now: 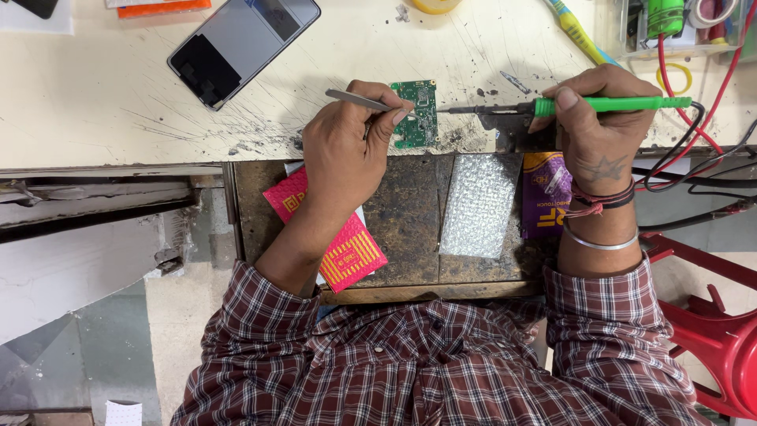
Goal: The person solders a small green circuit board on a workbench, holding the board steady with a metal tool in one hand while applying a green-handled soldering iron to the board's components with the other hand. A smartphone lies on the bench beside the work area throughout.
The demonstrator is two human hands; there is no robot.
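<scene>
Your left hand (343, 150) reaches in from the left of the one green circuit board (418, 113) on the tabletop (95, 95), its fingers (392, 110) pinching one pair of tweezers (363, 100) onto it. Right of the board, your right hand (595, 118) has its fingers pressed around one green-handled soldering iron (583, 104), tip pointing toward the board.

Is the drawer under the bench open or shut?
Open: the drawer is pulled out, its inside showing a pink packet and bubble wrap.
</scene>
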